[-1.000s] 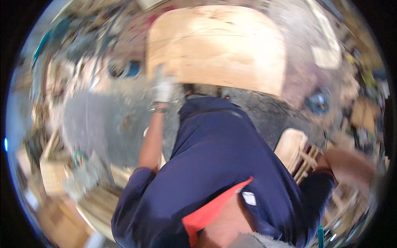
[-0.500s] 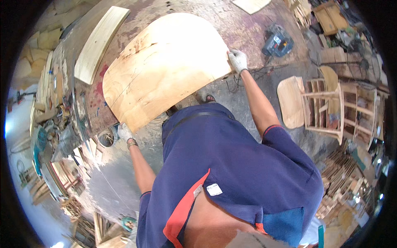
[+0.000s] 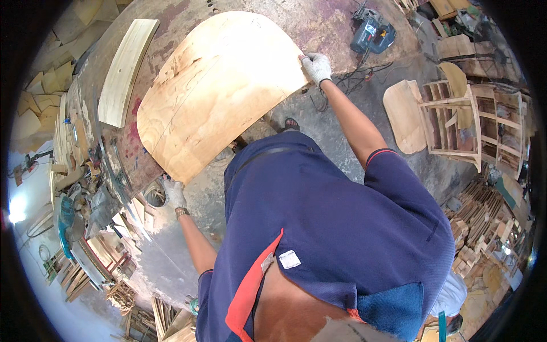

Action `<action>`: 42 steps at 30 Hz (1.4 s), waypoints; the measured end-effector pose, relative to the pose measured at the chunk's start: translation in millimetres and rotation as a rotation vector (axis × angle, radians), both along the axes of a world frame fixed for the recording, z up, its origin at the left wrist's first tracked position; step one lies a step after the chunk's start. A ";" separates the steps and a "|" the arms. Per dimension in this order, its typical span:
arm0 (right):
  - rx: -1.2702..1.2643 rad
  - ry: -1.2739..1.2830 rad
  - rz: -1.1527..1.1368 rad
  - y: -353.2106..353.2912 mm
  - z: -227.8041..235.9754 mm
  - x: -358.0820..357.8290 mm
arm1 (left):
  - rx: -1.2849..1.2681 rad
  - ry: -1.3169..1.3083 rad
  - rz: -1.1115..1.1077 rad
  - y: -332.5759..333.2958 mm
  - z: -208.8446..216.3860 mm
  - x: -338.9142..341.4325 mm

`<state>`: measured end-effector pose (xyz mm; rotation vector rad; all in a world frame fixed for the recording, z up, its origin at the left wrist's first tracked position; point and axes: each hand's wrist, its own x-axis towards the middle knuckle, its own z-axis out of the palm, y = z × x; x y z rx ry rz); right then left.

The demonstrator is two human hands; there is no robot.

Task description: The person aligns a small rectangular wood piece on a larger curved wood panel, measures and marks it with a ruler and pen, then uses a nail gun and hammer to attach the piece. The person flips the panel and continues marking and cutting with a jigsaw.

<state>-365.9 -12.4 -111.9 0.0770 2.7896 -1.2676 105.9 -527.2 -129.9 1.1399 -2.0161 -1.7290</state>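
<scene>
Worktable [image 3: 313,28], stained: one round-cornered plywood panel [image 3: 216,94] across its near edge, one pale board [image 3: 126,73] on its left part, one blue power tool [image 3: 369,35] toward its right. Gloved right hand [image 3: 317,68], pinching the panel's edge beside the worktable; gloved left hand [image 3: 174,194], at the panel's corner beyond the worktable, closure impossible to tell.
</scene>
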 end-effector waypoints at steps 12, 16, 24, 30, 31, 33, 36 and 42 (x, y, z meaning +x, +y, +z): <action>-0.031 -0.227 -0.010 6.1 -8.5 -11.2 | -0.442 -0.436 -0.326 30.8 51.0 -16.6; -0.071 -0.170 -0.050 -3.2 -12.3 -9.2 | -0.524 -0.355 -0.344 30.5 51.4 -12.8; 0.154 -0.074 0.074 -2.4 0.0 -7.0 | -0.375 -0.258 -0.141 27.9 14.4 -0.5; 0.076 -0.056 0.046 1.6 -7.7 -4.9 | -0.578 -0.362 -0.158 49.5 35.8 -2.0; 0.069 -0.048 0.062 2.2 -8.4 -4.7 | -0.570 -0.361 -0.167 51.5 39.8 -4.0; 0.095 -0.008 0.049 3.6 -8.7 -4.1 | -0.543 -0.316 -0.146 55.5 43.1 -7.9; 0.031 -0.027 0.045 6.8 -7.8 0.2 | -0.539 -0.344 -0.156 55.8 43.5 -5.7; -0.002 0.012 0.037 14.6 -7.2 16.2 | -0.533 -0.374 -0.173 52.1 43.4 -1.9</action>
